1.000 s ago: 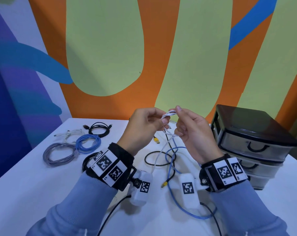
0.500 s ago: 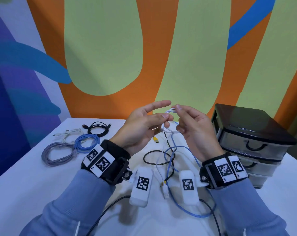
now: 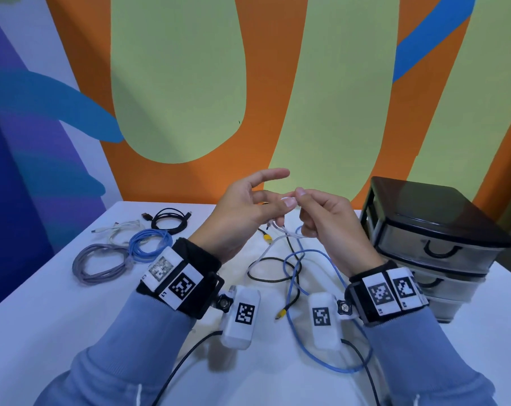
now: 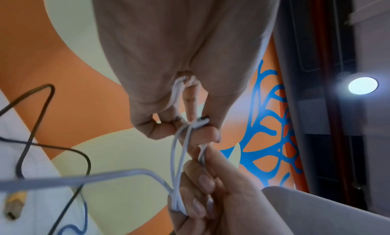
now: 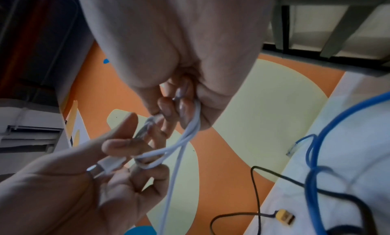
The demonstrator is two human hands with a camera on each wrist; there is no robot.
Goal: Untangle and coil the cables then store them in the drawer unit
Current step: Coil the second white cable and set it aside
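I hold the white cable (image 3: pixel 282 230) up above the middle of the table (image 3: pixel 43 312), between both hands. My right hand (image 3: pixel 321 221) pinches its small loops; my left hand (image 3: pixel 242 212) grips the plug end, forefinger pointing out straight. The drawer unit (image 3: pixel 436 244) stands to the right, drawers closed.

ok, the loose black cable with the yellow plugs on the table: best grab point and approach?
Probably at the near yellow plug of the black cable, coming from above on the person's side. That end lies free on the white table, apart from the blue cable, and a rigid plug is easy to pinch. Further back the cable crosses the blue and white cable, so a mid-span pull would likely drag both.
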